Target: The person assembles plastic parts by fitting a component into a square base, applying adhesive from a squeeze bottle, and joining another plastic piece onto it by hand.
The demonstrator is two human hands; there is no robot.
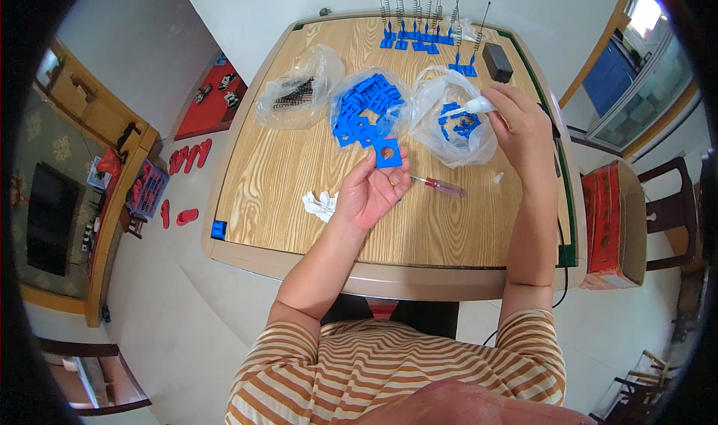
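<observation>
My left hand (376, 193) is closed on a flat blue square plate (389, 164) with a round hole, pinched between thumb and fingers above the middle of the table. In my right hand (521, 124) is a small white squeeze bottle (481, 106). Its thin nozzle points left, over an open plastic bag (467, 154) of small blue pieces. Behind the left hand, a second bag holds a heap of blue plates (366, 100). A screwdriver (447, 188) with a clear red handle lies just right of the left hand.
Several upright springs with blue bases (430, 38) stand at the table's back edge, near a dark block (496, 62). A bag of dark springs (294, 92) lies at back left. Crumpled tissue (320, 205) rests near the left wrist. A cardboard box (613, 227) stands right of the table.
</observation>
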